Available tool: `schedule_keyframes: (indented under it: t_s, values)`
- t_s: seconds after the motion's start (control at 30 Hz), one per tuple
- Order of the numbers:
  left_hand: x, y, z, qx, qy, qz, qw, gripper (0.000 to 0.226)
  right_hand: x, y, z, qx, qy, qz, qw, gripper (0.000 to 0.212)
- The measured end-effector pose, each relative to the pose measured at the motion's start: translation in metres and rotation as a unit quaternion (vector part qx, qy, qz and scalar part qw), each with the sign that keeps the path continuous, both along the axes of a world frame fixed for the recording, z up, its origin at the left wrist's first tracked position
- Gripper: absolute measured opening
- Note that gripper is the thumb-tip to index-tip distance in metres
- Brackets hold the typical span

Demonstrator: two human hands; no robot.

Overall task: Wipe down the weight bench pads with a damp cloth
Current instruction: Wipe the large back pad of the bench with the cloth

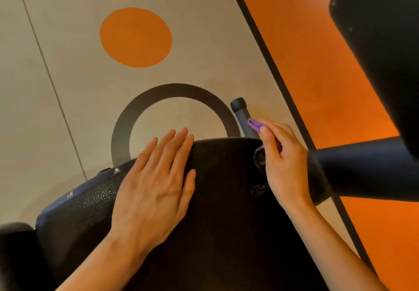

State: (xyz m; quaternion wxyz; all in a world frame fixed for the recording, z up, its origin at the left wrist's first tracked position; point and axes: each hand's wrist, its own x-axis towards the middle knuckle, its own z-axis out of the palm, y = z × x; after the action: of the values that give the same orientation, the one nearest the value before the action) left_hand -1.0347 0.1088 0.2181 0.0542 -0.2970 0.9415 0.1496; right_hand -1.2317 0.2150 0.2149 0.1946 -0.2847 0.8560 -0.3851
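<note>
Black, pebbled leather covers the padded weight bench pad (226, 200) that fills the lower middle of the view, its rounded far edge curving between the two hands. The left hand (156, 184) lies flat on the pad near its far left edge, fingers straight and together, the fingertips reaching just over the rim; it holds nothing. The right hand (283, 161) is at the pad's far right corner, fingers curled round a small purple cloth (256, 125), which is bunched up (only a crumpled end pokes out past the fingertips, with a sliver more under the thumb side). The cloth sits against the corner of the pad, just beside a dark round metal post with a capped end (241, 114) that rises from behind the pad's far edge. The hands are well apart, with bare leather between them. A thick black cylindrical bar (362, 166) crosses behind the right wrist. Below lies a beige floor (68, 64) with orange discs (135, 37), a dark grey ring (172, 90) and a broad orange band (317, 64).
</note>
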Motion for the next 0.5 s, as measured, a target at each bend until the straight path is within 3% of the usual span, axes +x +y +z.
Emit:
schedule_keyframes:
  t_s: [0.13,0.27,0.33,0.5]
  values:
    - [-0.003,-0.003,0.003,0.01,-0.005,0.005,1.0,0.059,-0.007,-0.003,0.002,0.06,-0.021,0.033,0.997,0.028]
    - [-0.005,-0.007,0.001,0.02,-0.001,-0.001,1.0,0.06,-0.015,-0.003,0.0,0.136,-0.045,-0.006,0.99,0.024]
    - [-0.005,-0.007,-0.001,0.022,0.002,-0.011,1.0,0.06,-0.012,-0.011,-0.003,0.167,-0.013,-0.001,0.986,0.025]
    - [-0.003,-0.009,-0.004,0.041,0.013,-0.026,0.999,0.06,0.019,-0.044,0.0,0.183,0.101,0.175,0.962,0.033]
